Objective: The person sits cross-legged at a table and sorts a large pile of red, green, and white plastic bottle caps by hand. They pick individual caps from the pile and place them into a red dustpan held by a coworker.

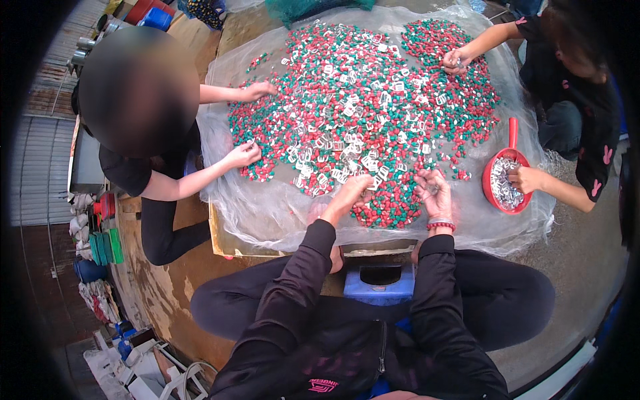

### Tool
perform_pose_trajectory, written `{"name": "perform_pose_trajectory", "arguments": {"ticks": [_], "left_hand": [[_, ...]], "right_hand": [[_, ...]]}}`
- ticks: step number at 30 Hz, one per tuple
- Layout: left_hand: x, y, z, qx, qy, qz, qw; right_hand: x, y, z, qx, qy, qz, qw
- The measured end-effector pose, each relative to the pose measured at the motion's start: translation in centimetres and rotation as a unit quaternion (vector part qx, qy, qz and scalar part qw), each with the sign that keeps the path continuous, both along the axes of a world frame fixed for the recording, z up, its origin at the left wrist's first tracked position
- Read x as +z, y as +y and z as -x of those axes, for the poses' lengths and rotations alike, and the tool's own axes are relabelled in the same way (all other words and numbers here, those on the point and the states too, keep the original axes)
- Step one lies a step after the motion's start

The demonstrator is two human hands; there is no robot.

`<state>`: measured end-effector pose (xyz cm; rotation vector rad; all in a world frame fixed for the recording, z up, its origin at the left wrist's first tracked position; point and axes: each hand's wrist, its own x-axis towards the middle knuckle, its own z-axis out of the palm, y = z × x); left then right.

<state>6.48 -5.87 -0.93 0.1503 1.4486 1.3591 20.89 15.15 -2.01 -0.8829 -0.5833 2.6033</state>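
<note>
A wide pile of small red and green pieces [387,207] lies in front of me, mixed with white square frame-like pieces [325,141]. At the near edge of the pile, my left hand [353,191] is closed, its fingertips pressed together beside several white pieces; whatever is in them is too small to tell. To its right, my right hand [435,192] hovers palm partly up at the pile, fingers curled in; I cannot make out what they hold. A red bead bracelet [441,225] circles my right wrist.
White mesh netting [260,223] lies under the pile on a low table [217,233]. A person's hands [243,155] work at the left; another person at the right reaches into a red long-handled pan [513,133] of silvery pieces. A blue stool [379,293] stands between my legs.
</note>
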Motion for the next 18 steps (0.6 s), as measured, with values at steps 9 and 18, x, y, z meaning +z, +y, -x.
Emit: {"name": "perform_pose_trajectory", "arguments": {"ticks": [9, 18], "left_hand": [[4.3, 7.1, 3.7, 0.003, -0.134, -0.247, 0.960], [5.2, 8.2, 4.8, -0.039, -0.046, -0.160, 0.985]], "right_hand": [[-2.9, 1.4, 4.1, 0.134, -0.297, -0.456, 0.828], [-4.1, -1.7, 6.3, 0.207, -0.409, -0.630, 0.627]]}}
